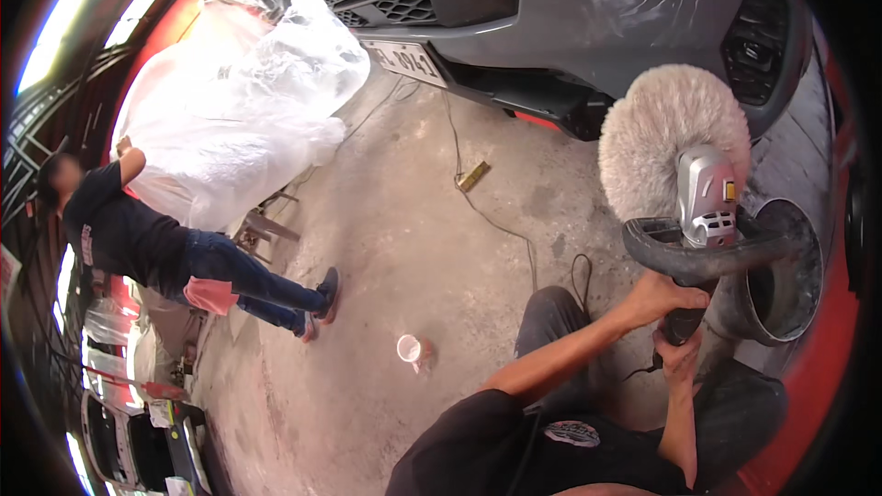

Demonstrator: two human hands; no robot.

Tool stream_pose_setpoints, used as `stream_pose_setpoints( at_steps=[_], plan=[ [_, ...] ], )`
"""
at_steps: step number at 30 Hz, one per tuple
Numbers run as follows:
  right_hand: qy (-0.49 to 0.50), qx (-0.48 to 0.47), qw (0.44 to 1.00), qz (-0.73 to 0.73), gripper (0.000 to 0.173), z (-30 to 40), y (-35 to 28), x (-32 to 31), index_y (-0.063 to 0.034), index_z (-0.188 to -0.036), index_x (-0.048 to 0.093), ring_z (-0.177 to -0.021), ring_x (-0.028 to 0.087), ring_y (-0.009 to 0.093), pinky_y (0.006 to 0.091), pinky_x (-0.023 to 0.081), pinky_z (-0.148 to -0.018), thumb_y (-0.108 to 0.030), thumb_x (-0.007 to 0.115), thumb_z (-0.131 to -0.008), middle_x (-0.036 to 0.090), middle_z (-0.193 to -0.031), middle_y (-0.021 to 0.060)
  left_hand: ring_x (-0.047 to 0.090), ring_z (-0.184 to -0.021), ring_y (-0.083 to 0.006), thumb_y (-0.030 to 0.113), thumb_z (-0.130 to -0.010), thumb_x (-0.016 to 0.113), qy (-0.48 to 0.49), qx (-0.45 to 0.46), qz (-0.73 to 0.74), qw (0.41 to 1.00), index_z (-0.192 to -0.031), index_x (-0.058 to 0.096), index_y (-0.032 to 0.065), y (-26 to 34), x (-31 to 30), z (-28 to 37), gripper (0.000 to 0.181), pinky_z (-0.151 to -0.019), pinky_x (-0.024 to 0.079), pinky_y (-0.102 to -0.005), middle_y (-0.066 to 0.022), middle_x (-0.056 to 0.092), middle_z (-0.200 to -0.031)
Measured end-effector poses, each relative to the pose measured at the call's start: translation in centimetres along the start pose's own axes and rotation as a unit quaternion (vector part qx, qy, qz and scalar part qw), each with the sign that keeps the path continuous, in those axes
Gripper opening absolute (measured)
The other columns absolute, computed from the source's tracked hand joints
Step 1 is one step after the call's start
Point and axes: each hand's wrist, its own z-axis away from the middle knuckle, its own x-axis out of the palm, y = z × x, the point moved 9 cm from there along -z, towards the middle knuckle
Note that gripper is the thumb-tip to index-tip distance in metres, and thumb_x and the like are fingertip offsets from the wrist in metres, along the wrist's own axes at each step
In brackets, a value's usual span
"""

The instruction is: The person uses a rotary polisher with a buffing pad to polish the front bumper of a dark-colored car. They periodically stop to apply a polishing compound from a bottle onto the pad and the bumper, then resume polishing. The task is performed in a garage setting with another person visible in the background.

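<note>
My left hand (pixel 665 300) is wrapped around the black body of a rotary polisher, just behind its D-shaped handle (pixel 716 255). Lower down, my right hand (pixel 679 357) grips the rear end of the polisher, close to its cord. The polisher's silver gear head (pixel 706 196) carries a large fluffy wool pad (pixel 661 127). That pad overlaps the lower corner of a grey car bumper (pixel 572 21); whether they touch I cannot tell. Whitish smears (pixel 630 7) mark the bumper's surface beside a black vent grille (pixel 758 45).
A round metal container (pixel 816 275) stands right of my hands. On the concrete floor (pixel 386 234) lie a cable (pixel 493 220), a small yellowish block (pixel 474 177) and a white cup (pixel 408 349). A person (pixel 131 227) stands left beside plastic sheeting (pixel 227 103); another is partly visible behind it.
</note>
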Motion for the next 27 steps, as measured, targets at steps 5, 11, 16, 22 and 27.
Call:
stream_pose_setpoints(
  at_steps=[5, 11, 16, 22, 27],
  plan=[
    [0.004, 0.035, 0.999, -0.010, 0.020, 0.7, 2.2, 1.4, 0.0000, -0.093, 0.068, -0.074, 0.068, 0.018, 0.0353, 0.053, -0.070, -0.008, 0.078, -0.078, 0.071, -0.083, 0.0055, 0.062, -0.110, -0.0192, 0.024, -0.074, 0.094, 0.108, 0.067, 0.027, 0.991, -0.127, 0.064, -0.0024, -0.2, -0.8, 0.7, 0.066, -0.101, 0.050, -0.0364, -0.0084, 0.070, -0.115],
    [-0.025, 0.018, 0.999, -0.027, 0.022, 0.0, -1.9, 1.7, 0.0009, -0.100, 0.070, -0.077, 0.067, 0.014, 0.0328, 0.053, -0.070, -0.004, 0.076, -0.079, 0.072, -0.087, 0.0045, 0.066, -0.104, -0.0194, 0.024, -0.078, 0.091, 0.093, 0.051, 0.066, 0.992, -0.125, 0.066, -0.0016, 1.8, -1.5, 0.5, 0.059, -0.093, 0.054, -0.0361, -0.0088, 0.071, -0.112],
    [0.028, -0.012, 0.999, 0.027, 0.029, -0.6, -4.0, 0.9, 0.0030, -0.105, 0.067, -0.077, 0.065, 0.018, 0.0357, 0.054, -0.073, -0.007, 0.075, -0.078, 0.071, -0.086, 0.0084, 0.067, -0.092, -0.0171, 0.026, -0.082, 0.087, 0.088, 0.043, 0.074, 0.992, -0.118, 0.067, -0.0015, 2.0, -1.8, -0.2, 0.050, -0.083, 0.056, -0.0338, -0.0072, 0.071, -0.104],
    [0.039, -0.054, 0.997, 0.035, 0.040, -1.0, -3.9, 1.8, 0.0056, -0.112, 0.064, -0.081, 0.066, 0.023, 0.0389, 0.054, -0.076, -0.006, 0.070, -0.075, 0.070, -0.088, 0.0170, 0.068, -0.092, -0.0190, 0.028, -0.084, 0.085, 0.087, 0.046, 0.090, 0.991, -0.122, 0.062, -0.0019, 2.8, -2.6, -0.2, 0.054, -0.082, 0.055, -0.0351, -0.0091, 0.070, -0.104],
    [0.034, -0.044, 0.997, 0.045, 0.044, -2.2, -4.2, 2.5, 0.0049, -0.117, 0.064, -0.088, 0.070, 0.026, 0.0391, 0.055, -0.080, -0.007, 0.071, -0.075, 0.073, -0.094, 0.0204, 0.066, -0.102, -0.0198, 0.020, -0.079, 0.090, 0.161, 0.080, 0.044, 0.983, -0.129, 0.057, -0.0018, 3.5, -4.6, -0.6, 0.064, -0.089, 0.054, -0.0354, -0.0115, 0.067, -0.116]
  ],
)
